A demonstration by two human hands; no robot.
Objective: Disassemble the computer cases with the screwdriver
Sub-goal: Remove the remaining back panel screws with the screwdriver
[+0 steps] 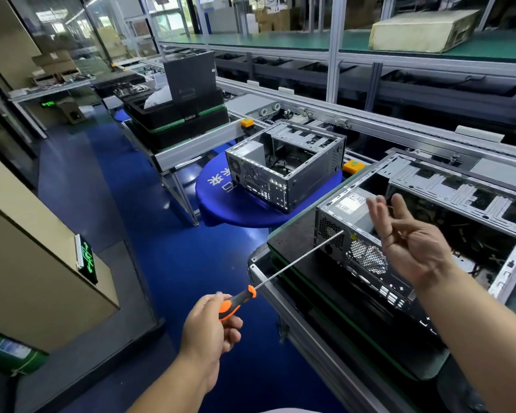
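Observation:
My left hand (212,320) grips the orange-and-black handle of a long screwdriver (298,260). Its thin shaft points up and right, and the tip touches the upper left corner of the rear panel of the near open computer case (367,257). This case lies on a black tray (292,234) at the right. My right hand (411,242) is raised above the case's rear edge, fingers spread and mostly straight, and I see nothing in it. A second open case (283,165) sits farther back on a round blue table (239,207).
A conveyor line (370,123) runs behind both cases, with orange stop buttons (353,166) on it. Stacked black trays and a dark case panel (188,76) stand at the back left. The blue floor aisle (161,248) lies to my left, with a beige cabinet (42,248) beside it.

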